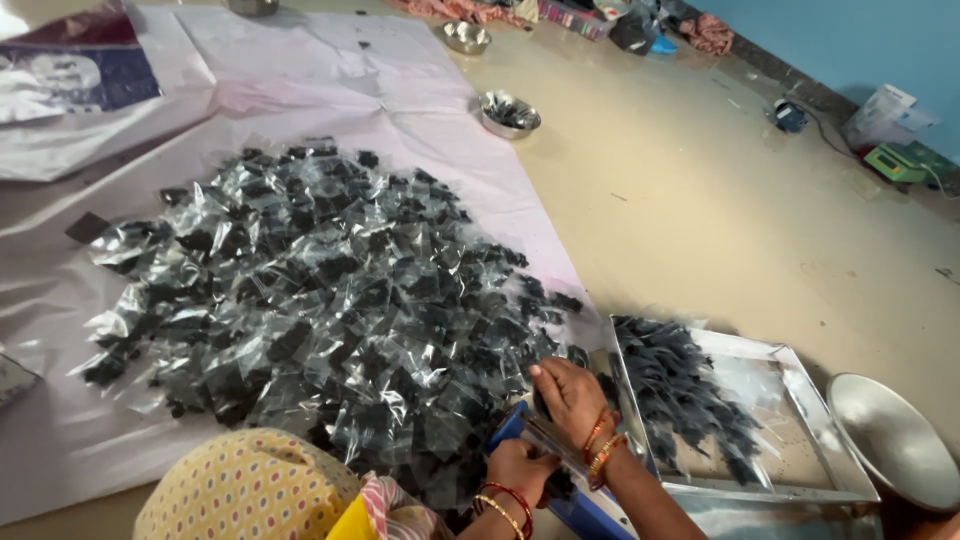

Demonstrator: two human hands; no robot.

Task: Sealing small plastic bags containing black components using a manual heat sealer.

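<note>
Left hand (520, 468) and right hand (572, 398), fingers curled closed, press a clear packet (548, 440) on a blue sealer (570, 500) beside a heap of packets (320, 300).

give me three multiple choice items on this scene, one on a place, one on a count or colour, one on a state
1. Where does the metal tray lie relative to the big pile of clear packets?
A. to its right
B. on top of it
C. far behind it

2. How many small steel bowls stand on the floor beyond the pile?
A. none
B. two
C. five

3. What are the left hand and right hand doing?
A. resting flat on bare floor
B. both lifting the tray
C. working close together at a blue device by the pile's edge

Answers:
1 A, the tray sits right of the pile, dark pieces on it.
2 B, one bowl near the top, another bowl closer.
3 C, both hands meet over the blue device.
</note>
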